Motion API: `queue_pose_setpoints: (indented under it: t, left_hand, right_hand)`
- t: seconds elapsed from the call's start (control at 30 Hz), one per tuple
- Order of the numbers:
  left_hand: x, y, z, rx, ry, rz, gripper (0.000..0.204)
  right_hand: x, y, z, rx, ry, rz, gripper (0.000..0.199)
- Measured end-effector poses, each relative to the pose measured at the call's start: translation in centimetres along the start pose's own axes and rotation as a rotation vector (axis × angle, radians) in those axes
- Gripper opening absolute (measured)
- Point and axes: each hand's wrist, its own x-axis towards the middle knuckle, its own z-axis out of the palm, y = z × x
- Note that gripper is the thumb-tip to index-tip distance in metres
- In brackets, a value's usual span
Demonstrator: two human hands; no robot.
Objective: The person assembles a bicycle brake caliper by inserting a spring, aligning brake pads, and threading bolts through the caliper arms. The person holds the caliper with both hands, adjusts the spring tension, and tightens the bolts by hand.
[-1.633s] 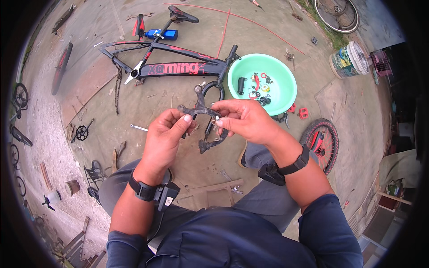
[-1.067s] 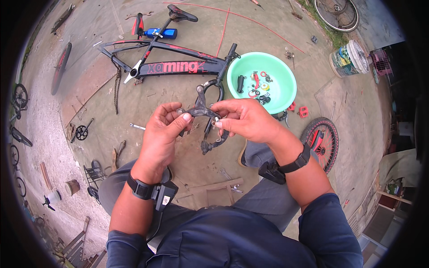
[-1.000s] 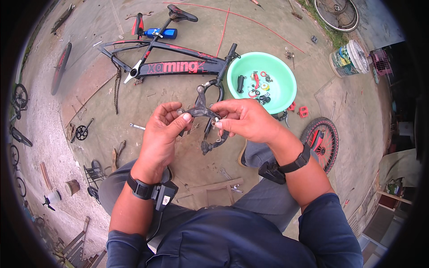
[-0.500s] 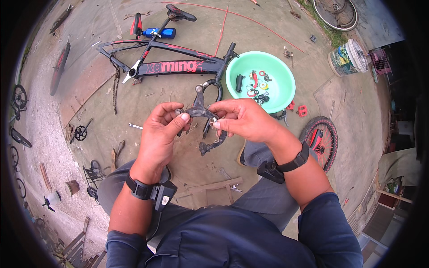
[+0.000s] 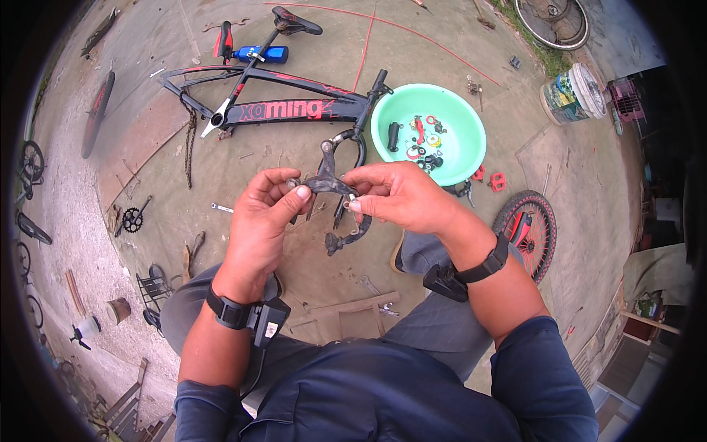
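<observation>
Between my two hands is a dirty black bicycle caliper brake (image 5: 322,183), its curved arm hanging down toward my lap. My left hand (image 5: 264,210) pinches the left end of it between thumb and fingers. On the other side my right hand (image 5: 403,193) is closed at the brake's right joint, with the thumb beside a small metal piece. What exactly lies under the right fingertips is hidden. Just beyond the hands lies a black and red bicycle frame (image 5: 280,112), with its fork partly behind the brake.
A mint green basin (image 5: 468,136) holding small bike parts stands right of the frame. Red pedals (image 5: 498,182) and a red-spoked wheel (image 5: 549,236) lie further right. A crankset (image 5: 132,219), a wrench (image 5: 222,208) and pliers (image 5: 194,250) are on the ground at left. A bucket (image 5: 567,99) stands far right.
The brake's lower curved end has shifted very slightly up and left. Both hands keep their grip and have barely moved.
</observation>
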Motion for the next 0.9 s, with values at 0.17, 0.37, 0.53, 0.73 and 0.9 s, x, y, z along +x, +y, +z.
queue_pose_setpoints:
  t: [0.17,0.37,0.53,0.73,0.9]
  left_hand:
    - [0.0,0.0,0.0,0.001,-0.002,0.018,0.023]
    - [0.0,-0.1,0.1,0.007,0.015,0.030,0.025]
    - [-0.2,-0.1,0.2,0.008,0.014,0.035,0.026]
    - [-0.2,0.0,0.3,0.007,0.018,0.048,0.025]
    - [-0.3,0.0,0.3,0.008,0.027,0.049,0.025]
  right_hand:
    - [0.2,0.4,0.1,0.053,0.010,-0.007,0.039]
    - [0.2,1.0,0.0,0.040,0.043,-0.013,0.044]
    - [0.1,0.9,-0.1,-0.039,0.028,-0.020,0.041]
    - [0.1,0.8,0.3,-0.040,0.078,-0.030,0.044]
    - [0.3,0.9,0.7,-0.047,0.101,-0.033,0.044]
